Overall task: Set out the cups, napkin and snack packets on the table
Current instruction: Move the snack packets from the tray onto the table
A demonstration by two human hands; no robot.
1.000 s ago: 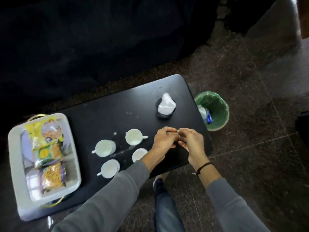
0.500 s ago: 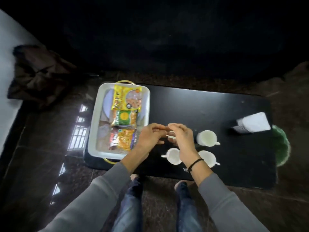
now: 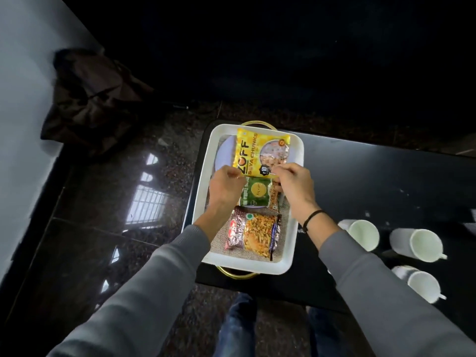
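A white tray (image 3: 206, 176) with gold handles sits at the left end of the black table (image 3: 373, 181). A yellow soya chunks packet (image 3: 257, 148) lies at its far end. My left hand (image 3: 225, 186) pinches that packet's near left corner and my right hand (image 3: 293, 186) pinches its near right corner. Below it lie a green packet (image 3: 256, 193) and a brown namkeen packet (image 3: 255, 234). Three white cups (image 3: 362, 234) (image 3: 418, 244) (image 3: 422, 283) stand on the table to the right. No napkin shows in the head view.
A dark brown bag (image 3: 90, 99) slumps on the floor at the far left against a white wall (image 3: 20, 99). A dark sofa (image 3: 283, 47) fills the back. My knees (image 3: 239, 328) are below the table's near edge.
The view swung left from the cups and napkin holder to the tray. Both hands moved from the table's right part onto the tray and took hold of the yellow packet's near edge.
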